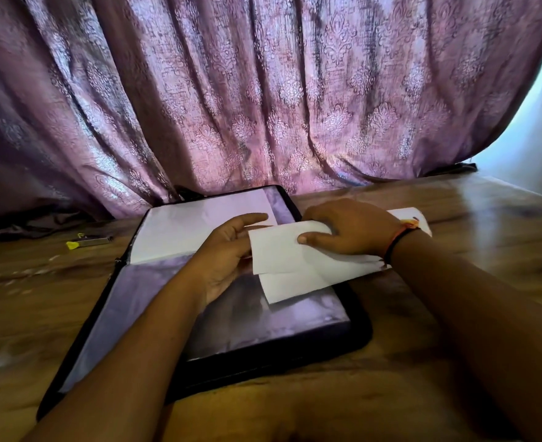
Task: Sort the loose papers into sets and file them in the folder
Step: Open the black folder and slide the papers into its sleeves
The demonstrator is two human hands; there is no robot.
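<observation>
A black zip folder (263, 349) lies open on the wooden table, its clear sleeve shining purple. A white sheet (196, 228) lies inside its far half. My right hand (349, 229) grips a small set of white papers (298, 260) over the folder's right side, thumb on top and fingers curled over the far edge. My left hand (228, 250) holds the same papers at their left edge, fingers behind them and the index finger stretched out. The lower sheet sticks out below the upper one. More white paper (421, 218) shows past my right wrist.
A purple patterned curtain (263, 90) hangs right behind the table. A small metal thing with a yellow end (89, 241) lies on the wooden table (454, 330) at the left. Dark cables (24, 229) run along the far left edge.
</observation>
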